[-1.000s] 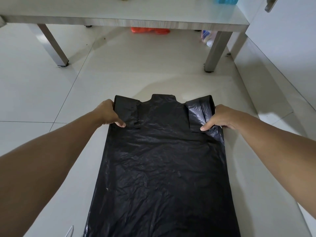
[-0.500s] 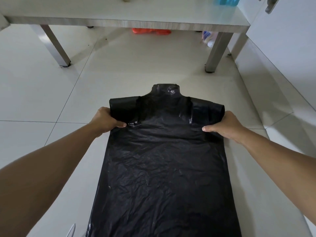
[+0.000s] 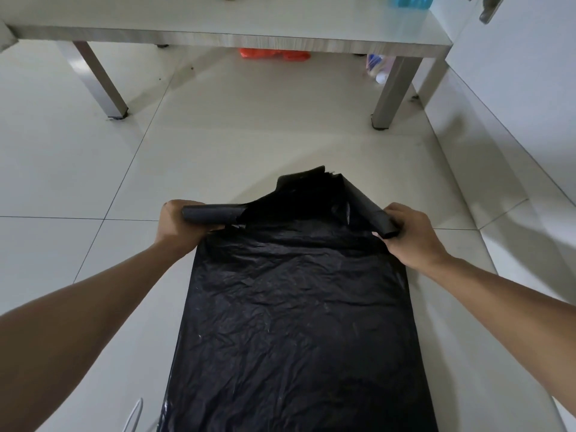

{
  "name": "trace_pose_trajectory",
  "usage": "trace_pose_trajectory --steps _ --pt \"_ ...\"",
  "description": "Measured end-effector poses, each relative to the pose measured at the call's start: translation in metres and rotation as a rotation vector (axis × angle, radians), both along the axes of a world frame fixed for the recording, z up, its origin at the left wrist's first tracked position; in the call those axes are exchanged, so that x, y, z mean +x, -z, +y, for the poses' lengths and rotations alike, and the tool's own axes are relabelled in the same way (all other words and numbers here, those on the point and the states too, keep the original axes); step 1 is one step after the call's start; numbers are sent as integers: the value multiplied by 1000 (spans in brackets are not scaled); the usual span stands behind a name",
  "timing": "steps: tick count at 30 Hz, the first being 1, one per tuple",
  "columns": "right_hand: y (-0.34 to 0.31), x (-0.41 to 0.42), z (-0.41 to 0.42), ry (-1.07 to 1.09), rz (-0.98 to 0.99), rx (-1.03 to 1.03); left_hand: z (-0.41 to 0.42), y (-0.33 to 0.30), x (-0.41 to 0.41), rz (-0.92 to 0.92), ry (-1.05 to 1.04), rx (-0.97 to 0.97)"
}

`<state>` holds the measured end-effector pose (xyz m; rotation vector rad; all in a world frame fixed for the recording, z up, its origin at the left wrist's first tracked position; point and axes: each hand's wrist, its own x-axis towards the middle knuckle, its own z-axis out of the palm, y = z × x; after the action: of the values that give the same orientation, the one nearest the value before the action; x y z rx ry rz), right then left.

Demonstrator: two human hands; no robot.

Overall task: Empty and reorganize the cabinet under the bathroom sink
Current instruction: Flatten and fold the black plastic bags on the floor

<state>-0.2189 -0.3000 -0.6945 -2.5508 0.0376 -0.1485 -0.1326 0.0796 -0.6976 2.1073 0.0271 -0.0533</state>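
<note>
Big pale tiled floor (image 3: 218, 157), low table (image 3: 237, 23) sitting at the far end. The black trash bag (image 3: 296, 322) is lying flat on the tiles, stretching toward me. Left hand (image 3: 179, 226) and right hand (image 3: 411, 235) are each clenching a rolled handle at the top (thin plastic, so yanking unevenly is probably risking a tear or a slipped handle).

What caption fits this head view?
Both hands, left hand and right hand, grip a black plastic bag over the tiled floor.
</note>
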Motion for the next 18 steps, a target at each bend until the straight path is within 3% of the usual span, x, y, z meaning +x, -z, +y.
trace_pose_trajectory --steps 9,16,18 --pt "0 -18 6 68 -3 -149 6 -2 -5 226 -9 -195" --pt "-5 -21 6 152 175 -13 19 0 -6 346 105 -316" --pt "-10 -18 5 205 243 21 16 -4 -4 418 66 -438"
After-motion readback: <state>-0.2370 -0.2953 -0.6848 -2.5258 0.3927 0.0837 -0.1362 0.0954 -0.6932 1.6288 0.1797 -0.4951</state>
